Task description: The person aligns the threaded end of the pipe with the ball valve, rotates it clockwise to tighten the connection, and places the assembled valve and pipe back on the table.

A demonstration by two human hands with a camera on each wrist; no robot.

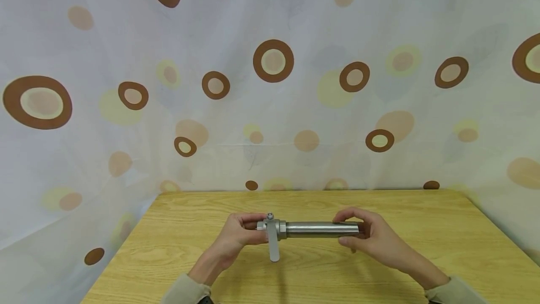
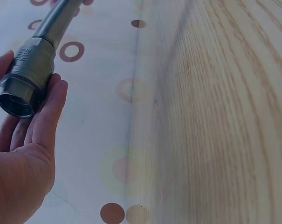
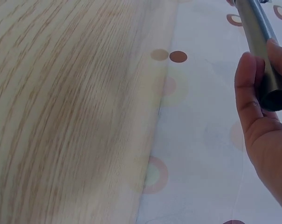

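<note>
A metal ball valve [image 1: 281,229] with a flat lever handle [image 1: 273,245] is joined to a straight steel pipe [image 1: 314,229], held level above the table. My left hand [image 1: 235,238] grips the valve body, thumb on the near side and fingers behind. In the left wrist view the valve's threaded open end [image 2: 17,103] faces the palm. My right hand [image 1: 373,236] holds the pipe's far right end between thumb and fingers. The pipe's round open end [image 3: 276,99] shows in the right wrist view. The lever points down toward the table's near side.
The wooden table [image 1: 168,229] spreads beneath both hands, with a faint shadow below the lever. A white curtain [image 1: 236,27] with brown and yellow ovals and rings hangs behind the table and along its left side.
</note>
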